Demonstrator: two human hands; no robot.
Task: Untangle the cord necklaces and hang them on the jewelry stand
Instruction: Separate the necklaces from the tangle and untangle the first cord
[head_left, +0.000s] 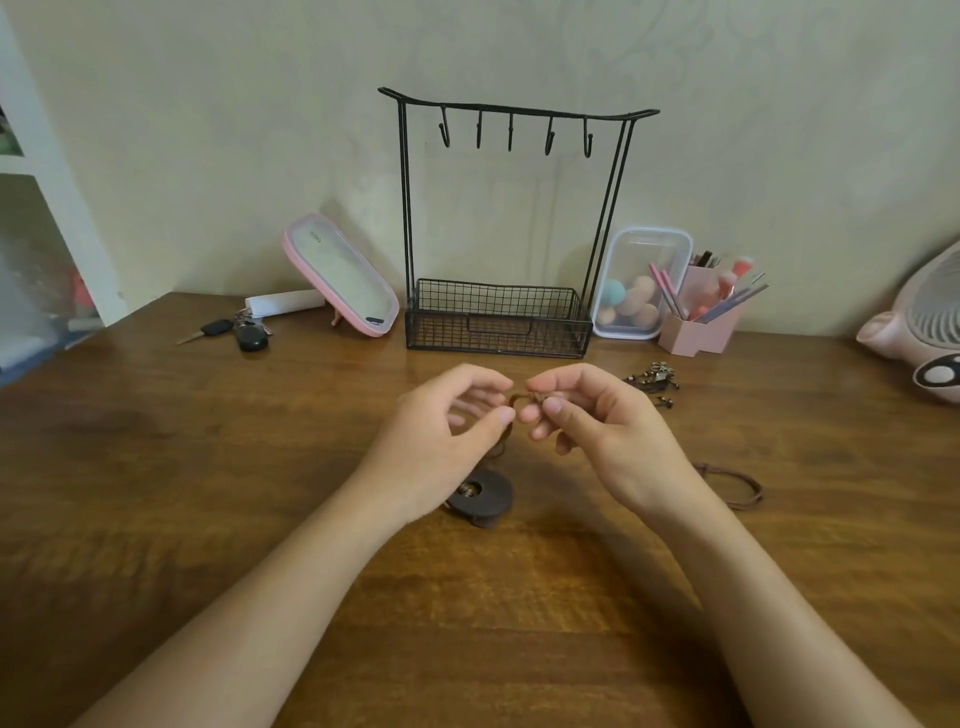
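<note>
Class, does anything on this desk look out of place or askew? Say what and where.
The clear box of makeup sponges stands on its edge against the wall, right of the jewelry stand, rather than flat.

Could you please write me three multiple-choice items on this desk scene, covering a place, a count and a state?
1. Where do the keys lie relative to the pink mirror?
A. to its left
B. to its right
C. on top of it

2. How many hooks hang from the top bar of the stand?
A. three
B. five
C. seven

3. What are the left hand and the right hand doing?
A. resting flat and far apart
B. pinching a brown cord between them
C. lifting the stand

Answers: 1 A, the keys sit left of the mirror. 2 B, five hooks show along the bar. 3 B, the fingertips of both hands meet on the cord.
</note>
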